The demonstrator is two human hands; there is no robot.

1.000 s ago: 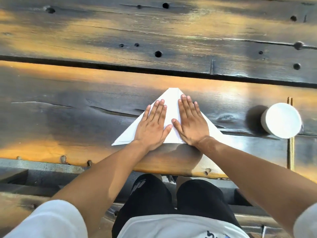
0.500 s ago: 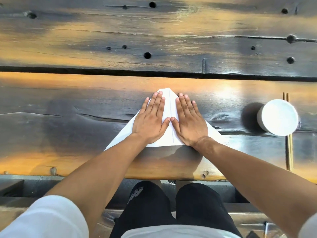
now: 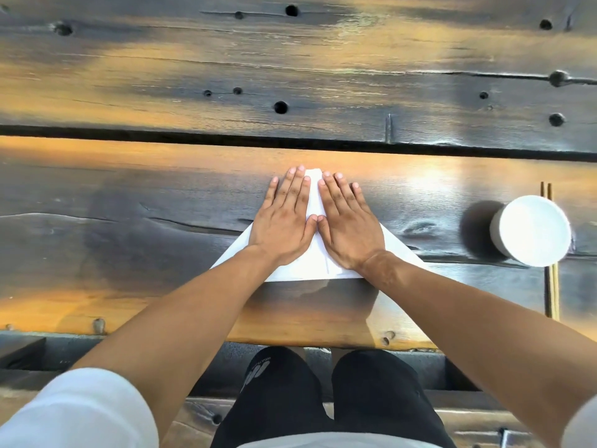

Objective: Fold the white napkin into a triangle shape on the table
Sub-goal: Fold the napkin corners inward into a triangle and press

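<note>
The white napkin (image 3: 315, 260) lies flat on the dark wooden table (image 3: 161, 240) as a triangle, its tip pointing away from me and its long edge towards me. My left hand (image 3: 284, 221) presses palm down on the left half, fingers together and stretched towards the tip. My right hand (image 3: 347, 224) presses flat on the right half in the same way. The two thumbs touch over the napkin's middle line. Both hands hold nothing; much of the napkin is hidden under them and my forearms.
A white cylindrical cup (image 3: 533, 229) stands on the table at the right, over a pair of wooden chopsticks (image 3: 550, 279). A dark gap (image 3: 193, 137) between planks runs across beyond the napkin. The table's near edge (image 3: 290, 337) lies above my knees.
Both hands have slid forward along the napkin towards its tip, and now cover nearly all of the upper point. The napkin itself stays in place.
</note>
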